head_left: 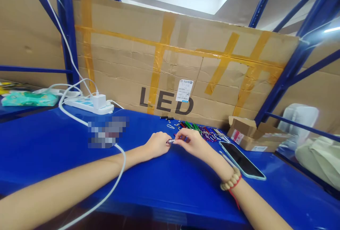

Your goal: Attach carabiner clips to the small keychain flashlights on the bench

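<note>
My left hand [158, 144] is closed in a fist around one end of a small shiny metallic tube [172, 141], silvery with a purple tint. The thumb and forefinger of my right hand [193, 143] pinch the tube's other end, and the remaining fingers curl loosely. Both hands meet low over the blue tabletop [159, 180]. Just behind them lies a silver wire clip [170, 126]. A pile of slim metallic tubes [208, 133] in red, green, purple and silver spreads behind my right hand. Two black tubes [167, 118] lie further back.
Right of my right wrist lies a phone [242, 161] with a pen-like stick [225, 158] alongside. An opened cardboard box [252, 136] stands behind it. At left are a power strip [89, 106], a tissue pack [29, 98] and a white cable [120, 173] crossing my left forearm. Large cardboard [127, 53] walls the back.
</note>
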A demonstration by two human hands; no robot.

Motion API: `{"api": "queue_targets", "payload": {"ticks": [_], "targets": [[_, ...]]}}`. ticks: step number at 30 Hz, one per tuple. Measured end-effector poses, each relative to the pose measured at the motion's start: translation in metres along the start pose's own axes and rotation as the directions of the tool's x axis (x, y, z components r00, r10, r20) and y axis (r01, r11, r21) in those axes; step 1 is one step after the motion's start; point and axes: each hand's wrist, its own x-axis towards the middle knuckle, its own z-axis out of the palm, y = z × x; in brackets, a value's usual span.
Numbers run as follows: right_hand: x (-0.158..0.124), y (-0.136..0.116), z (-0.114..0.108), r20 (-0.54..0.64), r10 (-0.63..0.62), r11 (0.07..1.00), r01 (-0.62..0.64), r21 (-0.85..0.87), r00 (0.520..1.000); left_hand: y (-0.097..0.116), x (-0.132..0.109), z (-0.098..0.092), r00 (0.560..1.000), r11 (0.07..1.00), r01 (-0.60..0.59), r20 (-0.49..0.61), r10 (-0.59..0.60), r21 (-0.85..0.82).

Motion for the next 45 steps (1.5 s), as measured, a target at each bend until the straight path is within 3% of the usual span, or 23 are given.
{"api": "queue_targets", "payload": {"ticks": [2,5,9,13,16,19,21,25,37,41,45], "targets": [[0.000,-0.003,-0.002,0.124,-0.081,0.968,0.107,-0.225,0.989,-0.005,0.001,-0.001,0.998,0.996,-0.048,0.034,0.045,0.076],[0.004,-0.008,-0.003,0.255,-0.086,0.878,0.194,-0.438,0.963,-0.008,0.003,0.001,0.998,0.991,-0.047,0.047,0.041,0.128],[0.010,-0.015,-0.006,0.350,-0.060,0.852,0.231,-0.470,0.935,-0.006,0.002,0.002,0.995,0.981,-0.062,0.090,0.047,0.181],[0.012,-0.025,-0.009,0.322,-0.027,0.938,0.135,-0.319,0.946,-0.002,-0.002,-0.002,0.993,0.981,-0.078,0.102,0.060,0.178],[0.014,-0.032,-0.008,0.307,0.132,0.991,-0.114,-0.076,0.942,-0.002,-0.005,-0.005,0.991,0.988,-0.102,0.092,0.092,0.115],[0.015,-0.032,-0.004,0.434,0.253,0.899,-0.375,0.224,0.865,-0.003,-0.006,-0.005,0.989,0.991,-0.137,0.059,0.137,0.000],[0.014,-0.030,-0.001,0.452,0.253,0.843,-0.424,0.332,0.856,-0.003,-0.005,-0.005,0.992,0.992,-0.120,0.026,0.121,-0.028],[0.010,-0.023,0.004,0.337,0.269,0.842,-0.390,0.373,0.902,-0.002,-0.002,-0.004,0.999,0.999,-0.041,-0.019,0.041,-0.006],[0.009,-0.007,0.000,0.232,0.299,0.839,-0.371,0.397,0.925,-0.001,0.002,-0.003,0.991,0.992,0.102,-0.082,-0.108,-0.080],[0.010,0.009,-0.016,-0.019,0.424,0.851,-0.391,0.350,0.905,-0.007,0.008,0.001,0.972,0.976,0.145,-0.162,-0.172,-0.164],[0.006,0.029,-0.037,-0.389,0.479,0.862,-0.505,0.039,0.787,-0.014,0.014,0.003,0.947,0.916,0.163,-0.201,-0.249,-0.366]]}}
